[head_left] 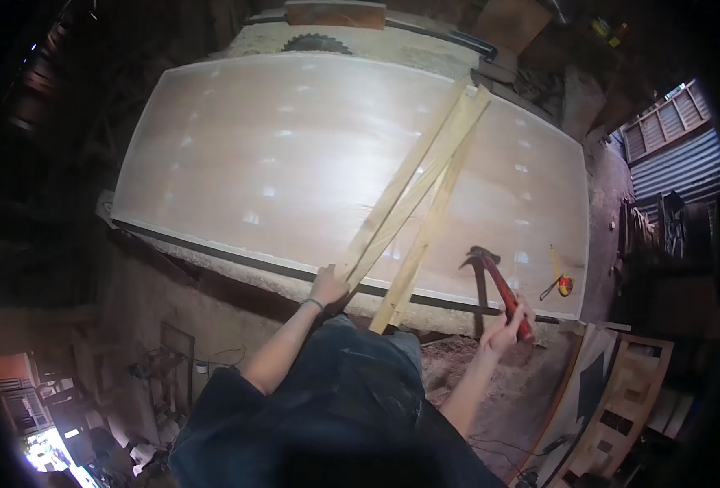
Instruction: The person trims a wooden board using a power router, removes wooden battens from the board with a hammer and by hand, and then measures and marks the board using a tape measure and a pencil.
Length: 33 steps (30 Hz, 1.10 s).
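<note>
A claw hammer [502, 286] with a red handle is in my right hand [506, 328]; its dark head is raised over the near right part of a large pale plywood panel [238, 122]. My left hand [328, 286] is closed around the near end of a wooden strip [401, 191] at the panel's front edge. Other wooden strips [427, 236] lie slanted across the panel beside it, meeting near the far edge and jutting out toward my body. Part of my left fingers is hidden.
A red and yellow tape measure [566, 285] and a thin yellow pencil-like stick [553, 259] lie at the panel's right end. Beyond the far edge is a circular saw blade [318, 43]. A patterned wooden door-like panel [620, 407] leans at lower right.
</note>
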Tool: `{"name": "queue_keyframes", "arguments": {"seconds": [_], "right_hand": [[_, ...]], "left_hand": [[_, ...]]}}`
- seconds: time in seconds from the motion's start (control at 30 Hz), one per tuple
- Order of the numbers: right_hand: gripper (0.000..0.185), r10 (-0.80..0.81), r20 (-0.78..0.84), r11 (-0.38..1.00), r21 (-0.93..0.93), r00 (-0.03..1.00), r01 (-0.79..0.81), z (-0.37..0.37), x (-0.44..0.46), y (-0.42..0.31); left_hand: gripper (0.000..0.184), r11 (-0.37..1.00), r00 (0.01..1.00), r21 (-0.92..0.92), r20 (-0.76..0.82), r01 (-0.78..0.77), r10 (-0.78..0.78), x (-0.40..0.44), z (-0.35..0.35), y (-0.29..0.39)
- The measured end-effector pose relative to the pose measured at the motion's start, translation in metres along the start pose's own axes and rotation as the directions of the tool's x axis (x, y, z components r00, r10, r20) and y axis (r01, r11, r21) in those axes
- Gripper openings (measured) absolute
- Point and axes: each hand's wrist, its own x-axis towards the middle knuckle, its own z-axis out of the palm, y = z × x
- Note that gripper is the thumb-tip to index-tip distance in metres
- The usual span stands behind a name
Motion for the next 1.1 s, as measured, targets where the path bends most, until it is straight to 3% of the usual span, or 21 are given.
{"name": "queue_keyframes", "arguments": {"seconds": [0.1, 0.2, 0.23, 0.3, 0.33, 0.37, 0.4, 0.43, 0.53, 0.57, 0.67, 0.7, 0.73, 0.83, 0.93, 1.0, 1.03, 1.1], "right_hand": [[0.011, -0.003, 0.129, 1.000, 0.020, 0.992, 0.000, -0.020, 0.044, 0.026], [0.022, 0.079, 0.080, 0.997, -0.032, 0.994, -0.076, -0.050, 0.066, 0.051], [0.026, 0.104, 0.050, 0.993, -0.054, 0.993, -0.101, -0.058, 0.071, 0.061], [0.033, 0.344, -0.076, 0.936, -0.056, 0.936, -0.348, -0.100, 0.085, 0.072], [0.036, 0.455, -0.125, 0.885, -0.053, 0.882, -0.463, -0.129, 0.088, 0.079], [0.034, 0.647, -0.117, 0.750, -0.078, 0.754, -0.656, -0.175, 0.096, 0.104], [0.032, 0.669, -0.105, 0.713, -0.190, 0.736, -0.675, -0.187, 0.093, 0.107], [0.030, 0.692, -0.093, 0.666, -0.299, 0.715, -0.683, -0.190, 0.088, 0.109], [0.028, 0.772, -0.050, 0.513, -0.539, 0.634, -0.668, -0.176, 0.062, 0.116], [0.027, 0.830, 0.021, 0.477, -0.546, 0.558, -0.689, -0.166, 0.054, 0.119], [0.033, 0.916, 0.193, 0.389, -0.640, 0.351, -0.663, -0.123, 0.034, 0.130], [0.036, 0.931, 0.238, 0.363, -0.684, 0.277, -0.633, -0.105, 0.028, 0.135], [0.038, 0.940, 0.278, 0.340, -0.727, 0.197, -0.597, -0.086, 0.020, 0.140], [0.037, 0.939, 0.295, 0.344, -0.790, 0.178, -0.508, -0.043, -0.005, 0.149], [0.039, 0.954, 0.260, 0.301, -0.820, 0.151, -0.486, -0.022, -0.014, 0.155], [0.040, 0.964, 0.244, 0.265, -0.819, 0.108, -0.509, -0.021, -0.016, 0.146], [0.039, 0.951, 0.269, 0.307, -0.767, 0.153, -0.563, -0.020, -0.020, 0.142], [0.042, 0.970, 0.224, 0.239, -0.803, 0.095, -0.547, -0.019, -0.012, 0.140]], "left_hand": [[0.054, 0.952, 0.988, -0.275, 0.114, 0.137, -0.109, -0.021, 0.012, 0.022], [0.062, 0.967, 0.974, -0.175, 0.164, 0.184, -0.156, -0.038, 0.020, 0.054], [0.058, 0.992, 0.992, -0.054, 0.061, 0.117, -0.114, -0.042, 0.025, 0.056], [0.050, 0.981, 0.993, 0.194, -0.117, 0.022, 0.000, -0.052, 0.041, 0.064], [0.051, 0.998, 0.997, 0.045, -0.060, 0.044, -0.041, -0.056, 0.040, 0.069], [0.052, 0.991, 0.997, -0.107, -0.002, 0.075, -0.076, -0.059, 0.034, 0.077], [0.052, 0.960, 0.993, -0.256, 0.055, 0.113, -0.102, -0.062, 0.032, 0.081], [0.056, 0.952, 0.982, -0.251, 0.110, 0.175, -0.152, -0.065, 0.036, 0.081], [0.058, 0.983, 0.980, -0.143, 0.179, 0.114, -0.088, -0.073, 0.052, 0.074], [0.058, 0.974, 0.977, -0.194, 0.197, 0.116, -0.077, -0.078, 0.045, 0.094], [0.060, 0.906, 0.922, -0.311, 0.345, 0.287, -0.174, -0.072, 0.058, 0.104], [0.063, 0.804, 0.831, -0.342, 0.465, 0.487, -0.305, -0.069, 0.049, 0.125], [0.063, 0.790, 0.832, -0.358, 0.455, 0.497, -0.317, -0.064, 0.053, 0.124], [0.065, 0.732, 0.845, -0.452, 0.423, 0.510, -0.327, -0.058, 0.073, 0.107], [0.066, 0.722, 0.908, -0.554, 0.299, 0.415, -0.293, -0.052, 0.101, 0.093], [0.065, 0.710, 0.896, -0.560, 0.366, 0.426, -0.249, -0.045, 0.104, 0.093], [0.065, 0.701, 0.886, -0.564, 0.404, 0.437, -0.227, -0.046, 0.107, 0.096], [0.064, 0.579, 0.848, -0.649, 0.508, 0.493, -0.153, -0.051, 0.087, 0.112]]}}
